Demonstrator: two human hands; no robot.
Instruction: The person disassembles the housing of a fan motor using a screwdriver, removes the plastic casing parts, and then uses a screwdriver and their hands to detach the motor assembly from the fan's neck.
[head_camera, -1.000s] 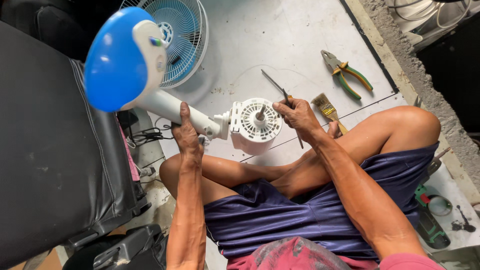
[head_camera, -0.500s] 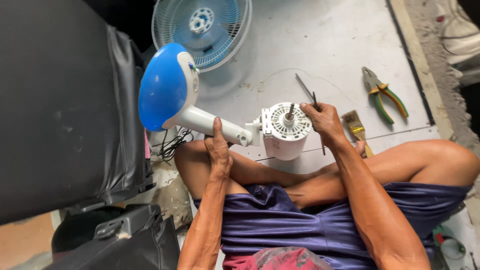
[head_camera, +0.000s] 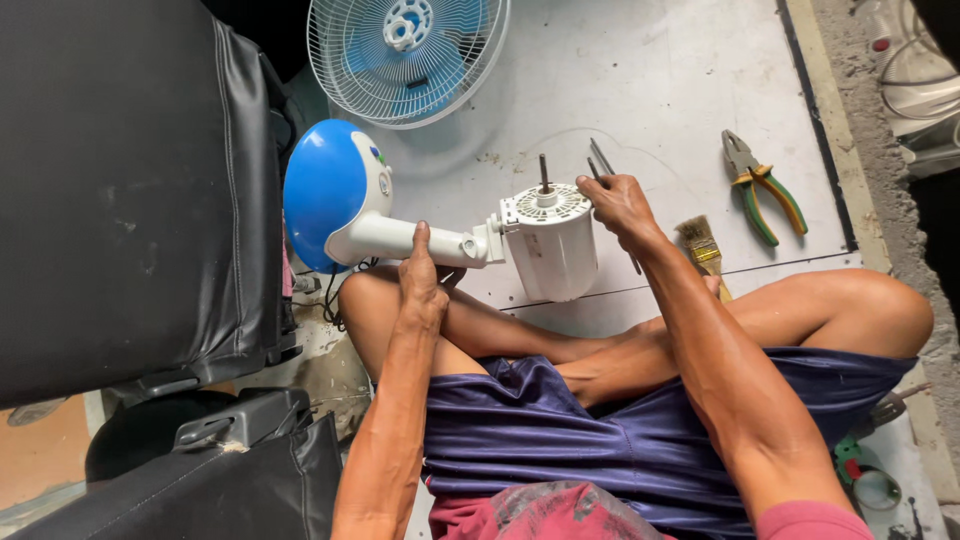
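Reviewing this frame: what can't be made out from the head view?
- Tip of the thin metal tool in the right hand: hidden by fingers.
- Left hand palm on the white fan neck: grip underside hidden.
- Paintbrush handle: behind the forearm.
- Fan guard: cut by the top edge.

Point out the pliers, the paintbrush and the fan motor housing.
pliers (head_camera: 762, 185): head view, on the pivot where the green and orange handles meet.
paintbrush (head_camera: 697, 234): head view, on the bristles.
fan motor housing (head_camera: 553, 255): head view, on its white side wall.
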